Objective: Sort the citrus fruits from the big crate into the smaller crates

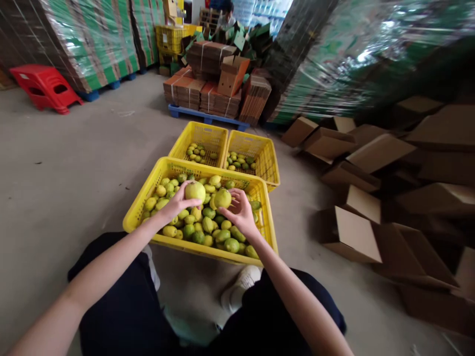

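A large yellow crate [274, 225] full of green and yellow lemons [208, 225] stands between the person's knees. Over it, my left hand [180, 201] is closed around a pale yellow-green lemon [195, 191]. Just to the right, my right hand [241, 211] grips a greener lemon [222, 199] between thumb and fingers. The two held lemons are side by side with a small gap. Behind the large crate are two smaller-looking yellow crates, the left one [178, 143] and the right one [272, 160], each with some lemons at the bottom.
Open cardboard boxes [356, 232] are heaped at the right. Flattened cartons [222, 99] sit on a blue pallet [208, 117] ahead. A red stool [46, 86] stands at the far left, near wrapped green stacks [96, 39]. A person [227, 19] is in the background.
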`<control>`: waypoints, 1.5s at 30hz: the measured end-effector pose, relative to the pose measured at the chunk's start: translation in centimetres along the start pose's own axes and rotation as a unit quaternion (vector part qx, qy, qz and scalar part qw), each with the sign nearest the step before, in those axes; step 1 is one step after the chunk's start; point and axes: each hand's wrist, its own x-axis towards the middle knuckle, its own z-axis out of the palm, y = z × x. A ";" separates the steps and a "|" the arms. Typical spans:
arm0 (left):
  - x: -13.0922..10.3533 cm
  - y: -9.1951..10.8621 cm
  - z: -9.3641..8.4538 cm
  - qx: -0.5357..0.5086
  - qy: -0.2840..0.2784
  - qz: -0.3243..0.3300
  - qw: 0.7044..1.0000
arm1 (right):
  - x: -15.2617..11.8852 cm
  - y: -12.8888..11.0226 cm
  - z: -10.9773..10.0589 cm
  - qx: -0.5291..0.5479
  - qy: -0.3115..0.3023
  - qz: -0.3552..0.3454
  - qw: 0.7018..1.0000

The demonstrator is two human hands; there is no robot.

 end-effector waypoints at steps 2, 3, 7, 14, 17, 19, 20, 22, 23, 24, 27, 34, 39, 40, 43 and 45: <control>-0.9 -0.6 0.9 0.075 -0.006 0.053 0.996 | -1.4 -1.8 -1.0 -0.014 0.039 -0.014 0.999; -1.3 -1.0 1.3 0.118 -0.002 0.086 0.989 | -2.0 -2.3 -1.3 -0.023 0.058 -0.023 0.998; -2.2 -2.1 2.1 0.262 0.035 0.202 0.943 | -3.1 -2.9 -1.4 -0.052 0.077 -0.085 0.992; -1.7 -1.6 2.7 0.378 0.077 0.342 0.857 | -3.1 -3.8 -1.1 -0.208 0.114 -0.251 0.938; -1.5 -1.1 3.2 0.374 0.111 0.358 0.848 | -3.2 -4.2 -1.2 -0.245 0.124 -0.273 0.922; -1.4 -0.9 3.5 0.365 0.120 0.359 0.851 | -3.3 -4.3 -1.3 -0.257 0.134 -0.285 0.914; -1.4 -0.8 3.6 0.362 0.119 0.354 0.854 | -3.3 -4.2 -1.3 -0.260 0.138 -0.291 0.910; -1.3 -0.6 3.8 0.355 0.113 0.335 0.865 | -3.4 -4.1 -1.3 -0.257 0.143 -0.298 0.908; -1.3 -0.5 3.8 0.348 0.108 0.322 0.874 | -3.3 -4.1 -1.4 -0.250 0.143 -0.294 0.911; -1.2 -0.3 3.8 0.338 0.103 0.309 0.883 | -3.3 -4.2 -1.5 -0.238 0.141 -0.285 0.918; -0.8 0.3 3.4 0.266 0.063 0.246 0.930 | -2.9 -4.8 -2.1 -0.154 0.106 -0.197 0.962; 0.1 -0.4 2.3 -0.051 -0.109 -0.118 0.986 | -1.7 -5.1 -2.8 0.178 -0.039 0.142 0.973; 0.6 -1.2 2.2 -0.149 -0.120 -0.248 0.950 | -1.2 -4.6 -2.1 0.249 -0.060 0.223 0.940; 0.6 -1.2 2.2 -0.153 -0.114 -0.255 0.948 | -1.2 -4.6 -2.1 0.252 -0.052 0.224 0.940; 0.8 -1.2 2.2 -0.160 -0.110 -0.252 0.948 | -1.0 -4.7 -2.1 0.261 -0.041 0.225 0.938; 0.8 -1.2 2.1 -0.167 -0.115 -0.237 0.950 | -1.0 -4.7 -2.2 0.265 -0.040 0.225 0.937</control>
